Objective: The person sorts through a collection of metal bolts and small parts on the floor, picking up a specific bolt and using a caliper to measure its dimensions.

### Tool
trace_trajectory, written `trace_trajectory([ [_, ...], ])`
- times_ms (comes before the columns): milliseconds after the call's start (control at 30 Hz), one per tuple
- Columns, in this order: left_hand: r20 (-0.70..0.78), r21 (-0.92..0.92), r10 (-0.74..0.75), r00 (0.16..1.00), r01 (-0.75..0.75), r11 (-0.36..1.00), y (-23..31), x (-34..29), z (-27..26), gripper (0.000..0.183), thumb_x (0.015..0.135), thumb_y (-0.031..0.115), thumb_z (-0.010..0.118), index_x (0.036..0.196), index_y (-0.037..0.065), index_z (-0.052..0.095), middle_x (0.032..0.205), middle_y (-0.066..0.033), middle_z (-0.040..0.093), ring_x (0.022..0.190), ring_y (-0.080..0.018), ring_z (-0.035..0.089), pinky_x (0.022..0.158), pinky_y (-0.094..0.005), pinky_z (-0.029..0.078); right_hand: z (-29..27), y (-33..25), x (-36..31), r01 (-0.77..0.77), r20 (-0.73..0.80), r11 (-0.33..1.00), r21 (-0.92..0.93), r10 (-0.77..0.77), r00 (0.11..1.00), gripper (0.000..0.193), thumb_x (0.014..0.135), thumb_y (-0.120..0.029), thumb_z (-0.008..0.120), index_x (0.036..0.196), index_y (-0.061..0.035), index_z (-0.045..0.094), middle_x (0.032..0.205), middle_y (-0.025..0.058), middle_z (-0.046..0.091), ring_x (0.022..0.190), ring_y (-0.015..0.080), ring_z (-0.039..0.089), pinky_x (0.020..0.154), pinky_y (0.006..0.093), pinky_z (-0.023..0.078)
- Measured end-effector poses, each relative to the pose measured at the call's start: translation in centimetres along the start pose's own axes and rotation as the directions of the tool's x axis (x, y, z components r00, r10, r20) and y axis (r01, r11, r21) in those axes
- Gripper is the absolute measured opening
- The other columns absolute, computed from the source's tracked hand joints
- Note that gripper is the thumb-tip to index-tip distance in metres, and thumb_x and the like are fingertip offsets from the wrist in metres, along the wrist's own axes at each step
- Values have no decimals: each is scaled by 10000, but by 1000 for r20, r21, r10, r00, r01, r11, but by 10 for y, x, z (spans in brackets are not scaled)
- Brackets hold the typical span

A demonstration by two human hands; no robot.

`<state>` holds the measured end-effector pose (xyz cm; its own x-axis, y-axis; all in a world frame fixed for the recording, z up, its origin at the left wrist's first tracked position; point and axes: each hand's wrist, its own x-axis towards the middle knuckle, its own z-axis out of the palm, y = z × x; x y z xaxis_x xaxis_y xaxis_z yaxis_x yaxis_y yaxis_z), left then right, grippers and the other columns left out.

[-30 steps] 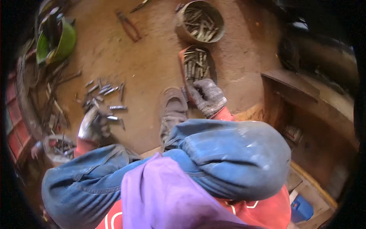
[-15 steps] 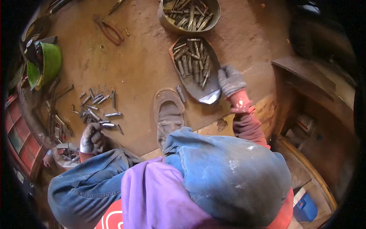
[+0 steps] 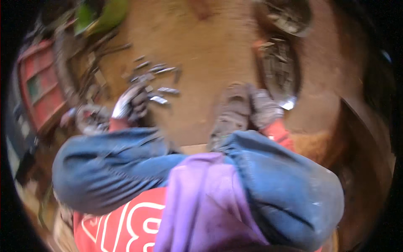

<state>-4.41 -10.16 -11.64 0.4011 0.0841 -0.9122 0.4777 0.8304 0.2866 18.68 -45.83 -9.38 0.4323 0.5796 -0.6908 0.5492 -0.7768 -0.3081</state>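
My left hand (image 3: 132,103), in a grey-white glove with dark fingers, is down by the floor with its fingers curled in. It is at the near edge of a loose pile of short metal rods (image 3: 168,90); whatever its fingers hold is hidden. My right hand (image 3: 265,110), in a grey glove, reaches down just right of my brown shoe (image 3: 232,105). Motion smears its fingers. Beyond it lies a long oval tray (image 3: 278,96) holding drill bits and metal rods, its near end shining.
A round tub (image 3: 306,28) of metal pieces stands behind the tray. To the left are a red compartment box (image 3: 44,84), a small pale container (image 3: 86,122) of oddments and a green object (image 3: 111,17). A brown wooden piece (image 3: 357,130) curves along the right.
My view has swung left and nearer, blurring the picture. My right hand has left the tray's right side and come across to beside my shoe. My left hand remains curled by the pile.
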Motion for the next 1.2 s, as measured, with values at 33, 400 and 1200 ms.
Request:
trace_trajectory([
  [33,2,-11,40,999,-40,999,0,2,-14,389,1013,317,556,1340,106,548,648,85,439,502,-58,390,410,-229,305,0,3,5,0,-2,1000,5,0,1000,460,868,-200,647,1301,-120,514,1135,214,614,1016,433,614,867,503,512],
  [400,46,828,684,728,-411,382,37,-23,-12,221,925,160,668,1049,-14,720,947,-80,739,881,-134,662,822,-294,517,-25,23,1,49,-52,987,152,-42,998,362,779,-177,692,1133,-118,646,1057,210,623,978,392,624,832,460,530],
  [1200,-274,709,696,663,-350,612,3,-13,-80,242,876,184,721,1041,8,734,900,-61,730,811,-112,637,740,-281,512,43,-170,106,572,-88,801,176,-565,820,335,796,-188,659,1105,-64,619,1009,234,660,970,429,652,796,511,531],
])
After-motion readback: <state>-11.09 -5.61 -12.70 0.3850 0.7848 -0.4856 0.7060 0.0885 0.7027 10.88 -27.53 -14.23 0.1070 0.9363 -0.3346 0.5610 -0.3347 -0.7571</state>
